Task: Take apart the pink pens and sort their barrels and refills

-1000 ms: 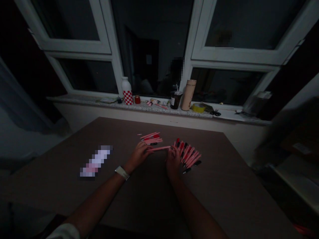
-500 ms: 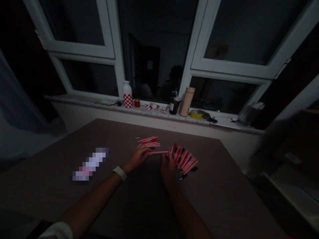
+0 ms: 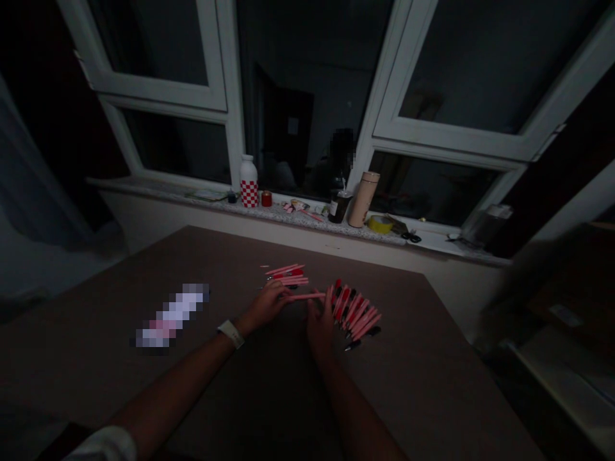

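Observation:
A slim pink pen (image 3: pixel 303 296) lies level between my two hands, just above the table. My left hand (image 3: pixel 267 305) pinches its left end. The fingers of my right hand (image 3: pixel 320 322) are closed at its right end. Just right of that hand, a fanned row of pink, red and black pens (image 3: pixel 356 309) rests on the table. Beyond my left hand lies a smaller group of pink and red pens (image 3: pixel 288 275). Dim light hides the finer detail of the pens.
The brown table (image 3: pixel 230 397) reaches to the windowsill wall. A blurred-out phone-like object (image 3: pixel 173 315) lies at left. On the sill (image 3: pixel 288 214) stand a checkered bottle (image 3: pixel 248 182), a red jar (image 3: pixel 266 198), a drink cup (image 3: pixel 339 206), a tan flask (image 3: pixel 364 200) and yellow tape (image 3: pixel 379 224).
Both hands stay in nearly the same place, with the pink pen still between them. The right hand's fingers have shifted slightly. The camera view has tilted a little.

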The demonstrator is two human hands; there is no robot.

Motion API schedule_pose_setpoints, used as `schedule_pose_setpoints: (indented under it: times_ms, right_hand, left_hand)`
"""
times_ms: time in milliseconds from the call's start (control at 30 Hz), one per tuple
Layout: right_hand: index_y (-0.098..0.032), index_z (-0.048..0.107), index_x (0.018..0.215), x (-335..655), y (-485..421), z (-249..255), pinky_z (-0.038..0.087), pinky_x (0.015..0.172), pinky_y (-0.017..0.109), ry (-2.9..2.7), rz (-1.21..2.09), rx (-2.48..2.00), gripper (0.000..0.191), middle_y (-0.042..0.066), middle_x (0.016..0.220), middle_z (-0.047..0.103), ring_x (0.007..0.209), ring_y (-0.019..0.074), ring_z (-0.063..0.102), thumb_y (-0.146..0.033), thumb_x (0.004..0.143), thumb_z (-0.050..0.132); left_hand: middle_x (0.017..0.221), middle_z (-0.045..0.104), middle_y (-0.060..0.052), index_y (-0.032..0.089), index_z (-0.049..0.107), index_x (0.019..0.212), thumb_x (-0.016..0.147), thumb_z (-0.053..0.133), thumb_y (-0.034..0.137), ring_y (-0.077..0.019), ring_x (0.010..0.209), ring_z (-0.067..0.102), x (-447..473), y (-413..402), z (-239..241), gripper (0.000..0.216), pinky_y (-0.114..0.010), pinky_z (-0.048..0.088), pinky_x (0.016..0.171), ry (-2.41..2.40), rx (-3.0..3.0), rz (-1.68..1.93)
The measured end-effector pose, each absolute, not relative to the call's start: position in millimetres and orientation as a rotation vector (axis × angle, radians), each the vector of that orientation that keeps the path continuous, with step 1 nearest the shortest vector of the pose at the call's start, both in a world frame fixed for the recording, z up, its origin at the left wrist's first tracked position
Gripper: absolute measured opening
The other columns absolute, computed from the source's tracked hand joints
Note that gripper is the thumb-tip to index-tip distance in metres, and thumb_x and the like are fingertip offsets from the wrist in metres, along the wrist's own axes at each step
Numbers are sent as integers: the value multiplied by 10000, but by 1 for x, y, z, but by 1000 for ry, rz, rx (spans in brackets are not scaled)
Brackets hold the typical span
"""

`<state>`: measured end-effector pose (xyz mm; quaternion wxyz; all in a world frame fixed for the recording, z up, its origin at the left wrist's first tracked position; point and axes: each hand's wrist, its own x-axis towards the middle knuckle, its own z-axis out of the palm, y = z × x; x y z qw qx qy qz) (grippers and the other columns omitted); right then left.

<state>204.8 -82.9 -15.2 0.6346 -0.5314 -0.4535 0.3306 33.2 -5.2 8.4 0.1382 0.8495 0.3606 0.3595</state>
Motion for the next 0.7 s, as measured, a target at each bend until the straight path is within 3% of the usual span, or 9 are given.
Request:
schedule_pose_setpoints:
  times_ms: [200, 300, 433, 700]
  right_hand:
    - [-236, 360, 1502, 207, -79, -19, 509, 573, 334, -1129, 650, -1283, 682, 157, 1342, 589, 642, 181, 608, -529, 895, 463]
    - [-190, 353, 1504, 205, -75, -23, 499, 572, 339, -1125, 533, -1321, 745, 186, 1300, 611, 664, 201, 613, -514, 859, 538]
    - [-161, 299, 1515, 204, -72, -29, 507, 598, 327, -1098, 598, -1303, 721, 201, 1360, 556, 648, 168, 622, -456, 891, 505]
    - [-199, 492, 1384, 206, -68, -37, 506, 618, 394, -1106, 485, -1283, 576, 179, 1206, 653, 620, 207, 598, -402, 851, 564]
  left_hand:
    - [963, 670, -66, 202, 674, 885, 915, 601, 376, -230, 981, 580, 34, -3, 8, 191, -373, 455, 883, 1021, 2430, 1069]
    - [989, 674, -71, 202, 675, 893, 915, 587, 397, -236, 998, 575, 30, 6, 14, 215, -384, 442, 915, 1067, 2451, 1076]
    - [949, 676, -91, 179, 690, 954, 922, 535, 399, -254, 952, 566, 21, 35, 18, 271, -401, 427, 887, 1397, 2456, 1082]
    - [936, 678, -119, 185, 734, 903, 868, 532, 336, -272, 930, 574, 14, 73, 14, 254, -415, 384, 890, 1737, 2468, 888]
